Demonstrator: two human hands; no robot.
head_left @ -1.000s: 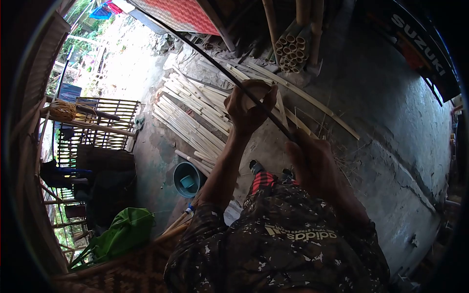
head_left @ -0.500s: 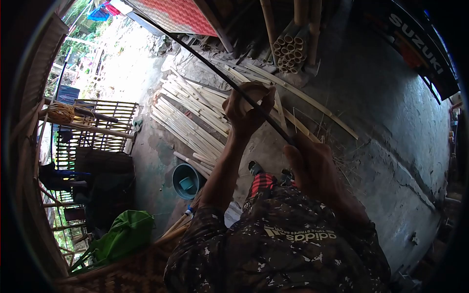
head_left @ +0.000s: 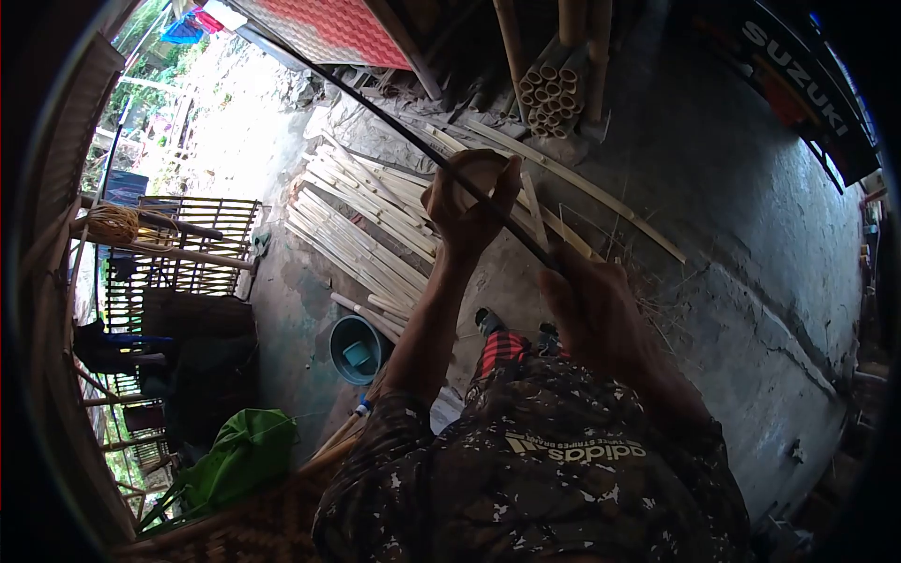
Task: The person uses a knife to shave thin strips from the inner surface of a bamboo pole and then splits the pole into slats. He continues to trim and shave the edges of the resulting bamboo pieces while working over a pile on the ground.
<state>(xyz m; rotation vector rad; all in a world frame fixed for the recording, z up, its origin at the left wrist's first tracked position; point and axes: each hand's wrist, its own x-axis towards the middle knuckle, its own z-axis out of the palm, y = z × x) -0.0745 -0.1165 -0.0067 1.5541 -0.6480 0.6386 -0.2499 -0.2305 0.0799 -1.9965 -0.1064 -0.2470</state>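
Note:
A long thin dark strip runs from the upper left down to my hands. My left hand is raised in front of me, fingers closed around the strip, with a pale pad or cloth under its fingers. Closer to my body, my right hand grips the strip's near end; what else it holds is hidden. My camouflage-patterned sleeves and shirt fill the lower middle of the view.
Split bamboo slats lie in a pile on the concrete floor beyond my hands. Bundled bamboo poles lean at the top. A blue bucket stands by my left arm, a green bag and a woven mat at lower left.
Both hands have shifted slightly up and left along with the strip; the grip of each hand is the same.

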